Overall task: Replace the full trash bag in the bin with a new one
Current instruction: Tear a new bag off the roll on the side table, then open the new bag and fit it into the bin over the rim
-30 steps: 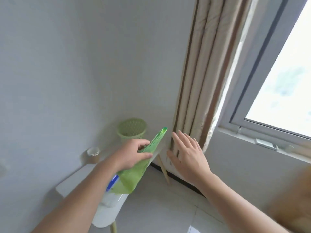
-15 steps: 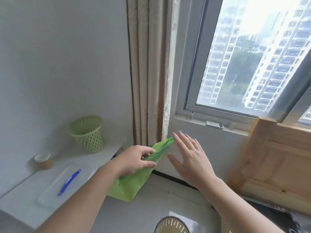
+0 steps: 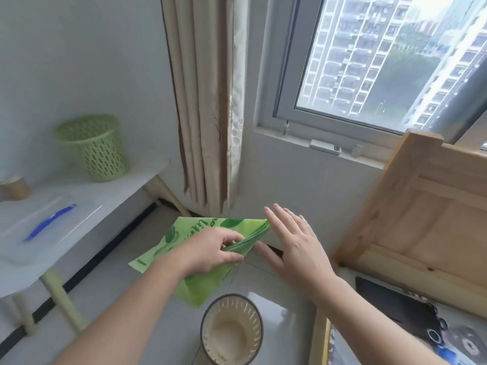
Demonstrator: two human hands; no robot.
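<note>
The bag (image 3: 189, 248), flat, green and printed with darker green leaves and lettering, hangs in the air above the floor (image 3: 126, 291), with its lower corner just over the far rim of the bin (image 3: 232, 330). The left hand (image 3: 210, 251) grips it at the top edge, fingers and thumb curled round a gathered fold of the plastic. The right hand (image 3: 295, 246) is spread flat beside it, fingers straight and together, thumb out, holding nothing; its fingertips lie next to the bag's upper right corner, though contact cannot be judged. The bin is a round cream basket with slotted walls, standing on the tiled floor between the two forearms; some pale stuff lies in its bottom, too blurred to name. To the left, a white table (image 3: 110, 191) carries a green slotted basket (image 3: 92, 146), a brown cup (image 3: 14, 187) and a blue pen (image 3: 50, 222) on a clear sheet. A beige curtain (image 3: 203, 101) hangs behind the bag, beside a window (image 3: 382, 61). A wooden frame (image 3: 421, 219) stands at right.
</note>
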